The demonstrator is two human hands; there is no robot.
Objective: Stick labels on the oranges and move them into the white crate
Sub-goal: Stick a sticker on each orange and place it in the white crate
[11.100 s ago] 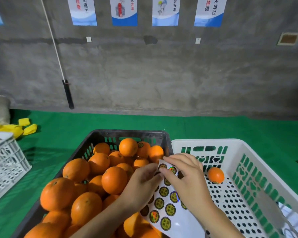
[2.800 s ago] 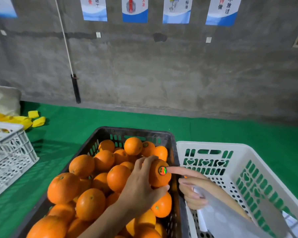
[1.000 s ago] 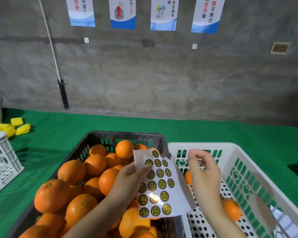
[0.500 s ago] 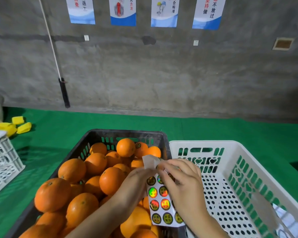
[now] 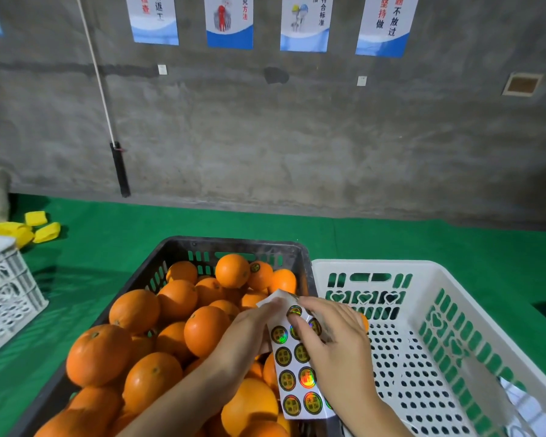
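peeling step: my left hand [image 5: 249, 334] grips the sheet [image 5: 297, 383] and my right hand [image 5: 338, 339] pinches its top label [image 5: 294, 310]. oranges [image 5: 202, 329] lie at nine o'clock, white crate [image 5: 423, 269] at three. next i must lift the label clean and press it on.

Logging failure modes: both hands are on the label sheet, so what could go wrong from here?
The left hand pinches the label sheet only near its top while the right hand picks at a label; the limp sheet may bend and crease it.
One orange in the black crate already bears a label; it could be labelled twice or left behind.
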